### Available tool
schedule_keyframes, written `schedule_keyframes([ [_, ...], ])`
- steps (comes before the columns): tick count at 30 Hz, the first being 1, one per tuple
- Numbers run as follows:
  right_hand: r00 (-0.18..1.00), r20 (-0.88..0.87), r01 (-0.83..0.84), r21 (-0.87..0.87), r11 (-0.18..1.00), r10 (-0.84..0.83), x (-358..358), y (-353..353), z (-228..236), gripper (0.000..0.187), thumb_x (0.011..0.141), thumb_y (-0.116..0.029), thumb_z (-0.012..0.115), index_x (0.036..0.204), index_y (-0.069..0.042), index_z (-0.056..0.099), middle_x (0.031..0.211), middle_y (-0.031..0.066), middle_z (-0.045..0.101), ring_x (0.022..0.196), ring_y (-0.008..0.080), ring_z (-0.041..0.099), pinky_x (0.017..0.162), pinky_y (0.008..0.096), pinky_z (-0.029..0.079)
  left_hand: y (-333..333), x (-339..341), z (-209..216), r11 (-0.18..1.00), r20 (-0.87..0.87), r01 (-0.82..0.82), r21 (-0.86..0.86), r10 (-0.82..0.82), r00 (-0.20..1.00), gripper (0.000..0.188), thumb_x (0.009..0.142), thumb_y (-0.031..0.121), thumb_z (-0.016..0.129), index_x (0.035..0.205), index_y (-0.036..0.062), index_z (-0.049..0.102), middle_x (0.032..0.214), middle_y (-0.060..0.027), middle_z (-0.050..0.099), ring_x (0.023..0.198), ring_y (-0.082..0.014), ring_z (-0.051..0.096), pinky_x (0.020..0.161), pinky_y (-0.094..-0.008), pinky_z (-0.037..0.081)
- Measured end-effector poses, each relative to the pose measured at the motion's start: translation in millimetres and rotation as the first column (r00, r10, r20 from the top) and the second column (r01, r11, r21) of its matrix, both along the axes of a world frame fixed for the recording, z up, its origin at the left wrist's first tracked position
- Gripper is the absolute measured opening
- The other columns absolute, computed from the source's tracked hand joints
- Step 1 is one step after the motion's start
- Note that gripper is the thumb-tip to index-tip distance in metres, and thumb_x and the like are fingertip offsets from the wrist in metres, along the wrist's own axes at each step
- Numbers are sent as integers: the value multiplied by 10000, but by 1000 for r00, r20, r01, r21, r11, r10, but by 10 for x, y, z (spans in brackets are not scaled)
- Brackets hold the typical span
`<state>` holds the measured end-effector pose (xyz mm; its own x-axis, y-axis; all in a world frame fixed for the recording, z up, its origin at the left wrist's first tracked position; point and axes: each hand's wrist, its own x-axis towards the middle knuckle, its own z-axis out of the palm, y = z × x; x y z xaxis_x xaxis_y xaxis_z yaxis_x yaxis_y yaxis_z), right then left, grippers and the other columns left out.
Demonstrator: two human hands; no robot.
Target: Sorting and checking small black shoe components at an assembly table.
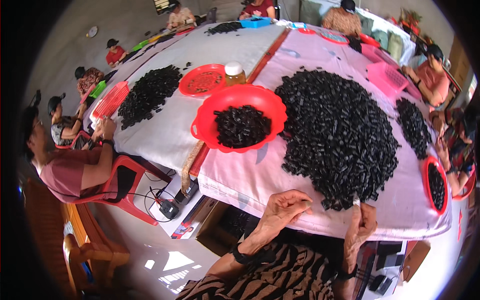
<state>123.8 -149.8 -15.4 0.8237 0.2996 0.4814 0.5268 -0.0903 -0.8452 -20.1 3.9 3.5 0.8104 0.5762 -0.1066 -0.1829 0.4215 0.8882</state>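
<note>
A large heap of short black pieces, each like a small cut tube or block, lies on the pink cloth in front of me. My left hand is beside the heap's near left edge, thumb and fingertips pinched together; whatever they hold is too small to name. At the heap's near edge is my right hand, its fingers curled. A whitish tip shows at its index finger, touching the black pieces; I cannot tell whether it is a finger cover or a small tool. Beyond my left hand stands a red scalloped bowl partly filled with black pieces.
A red plate and a white-lidded jar stand behind the bowl. Another black heap lies left. Several people sit round the table, one in a red chair. Pink baskets stand right. An open carton is below the table edge.
</note>
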Motion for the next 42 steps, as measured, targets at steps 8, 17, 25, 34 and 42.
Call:
schedule_keyframes([
  [8,963,154,213,58,975,-219,431,-135,68,193,906,-188,593,809,-23,566,576,-72,393,541,34,275,483,237,192,921,-172,455,733,80,-496,466,523,849,253,879,187,616,1032,-12,655,695,14,580,574,-38,481,504,-196,382],
  [17,986,22,162,37,986,-163,533,-79,-37,215,912,-204,590,788,-31,559,575,-82,378,536,21,266,483,232,187,1047,-32,536,652,112,-579,489,611,783,472,884,211,603,1204,-122,507,1069,-180,619,804,-214,674,678,-294,550],
  [25,986,-142,84,-21,996,-86,461,-100,59,285,906,-258,579,820,14,577,650,-7,515,601,82,407,542,253,331,-522,93,903,651,291,586,482,-750,594,254,831,30,631,1077,29,570,990,-70,596,830,-132,586,663,-276,465],
  [34,987,-118,100,-61,993,-107,537,-170,44,261,920,-234,553,860,18,591,717,20,553,669,101,444,622,264,375,-685,45,1032,568,351,581,583,-821,450,146,790,39,619,930,-2,622,825,-104,619,769,-170,598,677,-304,479],
  [42,995,-32,100,67,993,-98,480,-39,-19,279,903,-262,610,744,-45,540,578,-65,389,539,30,305,488,217,230,-880,-365,808,555,349,534,638,-826,442,137,786,48,617,914,2,628,813,-112,622,763,-183,602,680,-314,478],
])
